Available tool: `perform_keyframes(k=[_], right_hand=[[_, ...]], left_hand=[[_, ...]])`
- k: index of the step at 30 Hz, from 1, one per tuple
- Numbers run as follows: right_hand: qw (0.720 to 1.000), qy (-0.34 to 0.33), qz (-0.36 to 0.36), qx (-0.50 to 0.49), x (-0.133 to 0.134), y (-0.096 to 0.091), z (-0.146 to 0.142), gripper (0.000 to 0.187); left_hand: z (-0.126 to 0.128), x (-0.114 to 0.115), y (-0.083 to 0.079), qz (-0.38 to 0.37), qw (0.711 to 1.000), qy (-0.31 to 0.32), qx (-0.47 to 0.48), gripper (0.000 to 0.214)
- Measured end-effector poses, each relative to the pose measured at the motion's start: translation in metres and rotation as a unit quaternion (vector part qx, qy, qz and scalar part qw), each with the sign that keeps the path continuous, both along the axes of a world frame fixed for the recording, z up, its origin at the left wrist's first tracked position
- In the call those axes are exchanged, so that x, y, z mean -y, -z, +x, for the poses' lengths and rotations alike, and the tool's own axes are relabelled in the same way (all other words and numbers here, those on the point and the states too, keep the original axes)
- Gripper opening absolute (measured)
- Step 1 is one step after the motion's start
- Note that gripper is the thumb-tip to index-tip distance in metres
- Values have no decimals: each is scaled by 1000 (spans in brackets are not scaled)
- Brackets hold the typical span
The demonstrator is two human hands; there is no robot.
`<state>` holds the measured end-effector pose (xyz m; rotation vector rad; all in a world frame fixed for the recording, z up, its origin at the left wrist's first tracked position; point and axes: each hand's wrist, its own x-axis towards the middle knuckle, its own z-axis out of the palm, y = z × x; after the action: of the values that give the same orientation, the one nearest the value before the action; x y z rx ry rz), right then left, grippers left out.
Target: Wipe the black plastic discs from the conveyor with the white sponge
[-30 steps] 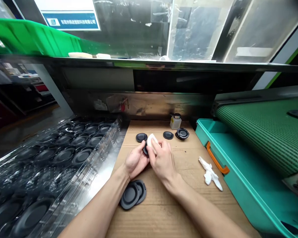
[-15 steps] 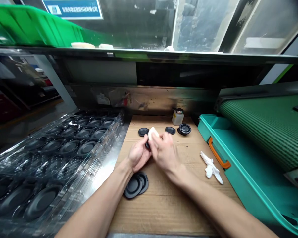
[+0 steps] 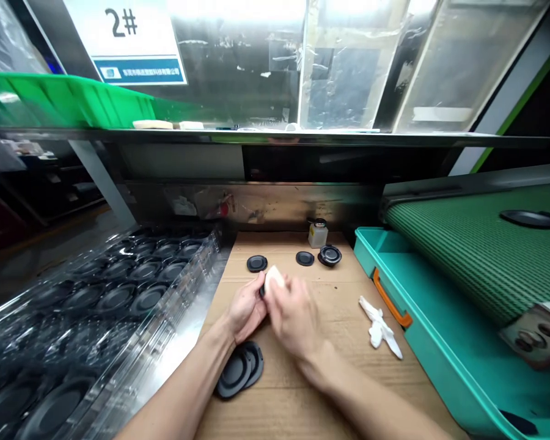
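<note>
My left hand [image 3: 248, 308] is closed around a black round lid [image 3: 263, 289], most of it hidden by my fingers and a white cloth. Pressed against that lid is the white cloth [image 3: 274, 278], pinched in my right hand [image 3: 296, 315], which is slightly blurred. Below my left wrist, two black lids [image 3: 233, 374] overlap on the cardboard [image 3: 297, 403]. Beyond my hands lie a single black lid [image 3: 257, 263], another black lid [image 3: 305, 258] and a small stack of black lids [image 3: 330, 255].
A clear plastic tray [image 3: 132, 348] of black lids stands at left. A small bottle [image 3: 318, 233] is at the back, a white glove [image 3: 379, 327] at right. Beside it sits a teal bin [image 3: 433, 360] under a green conveyor [image 3: 467, 238] carrying a black lid [image 3: 530, 219]. A shelf [image 3: 275, 138] spans overhead.
The camera view has tilted up and shifted a little. My right hand has moved slightly with the cloth against the lid. More of a black lid on the conveyor shows now.
</note>
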<state>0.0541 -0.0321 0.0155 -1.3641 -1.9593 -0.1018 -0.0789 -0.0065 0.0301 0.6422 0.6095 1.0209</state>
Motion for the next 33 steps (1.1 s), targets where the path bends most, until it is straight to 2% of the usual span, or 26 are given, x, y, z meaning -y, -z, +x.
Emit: perform_keyframes(k=[2,5,9,12,14,17,19,22,26,30,33], right_hand=[[1000,-7,-2,11,1,-1,0,36],[999,36,-14,2,5,-1,-1,33],[1000,-10,-3,1,1,1,4,37],[996,27,-6,-85,-16,2,20,39],[984,34,-8,-172,-25,2,32,45],[966,4,-38,-256,-26,-1,41,37],[960,-26,-51,-273,-22,-3,41,32],[954,-69,-52,-286,-16,-6,35,35],[952,-118,-79,-272,-11,-4,19,39],[962,-114,-66,-239,-7,-2,9,24],[971,-142,-92,-170,-5,-1,12,18]], left_hand=[[2,1,0,-2,1000,3,1,37],[5,3,0,-3,1000,-9,-2,35],[4,2,-2,-20,1000,0,-7,35],[1,0,-4,-7,1000,-20,-11,35],[-1,-1,-4,0,1000,-9,-7,36],[-4,-4,-3,-7,1000,0,2,38],[-5,-6,-2,-20,1000,-21,6,37],[-3,-6,-3,-25,998,-56,4,34],[6,0,-4,1,1000,-20,12,34],[9,4,-3,25,999,-42,5,32],[7,3,-1,32,998,-46,-22,31]])
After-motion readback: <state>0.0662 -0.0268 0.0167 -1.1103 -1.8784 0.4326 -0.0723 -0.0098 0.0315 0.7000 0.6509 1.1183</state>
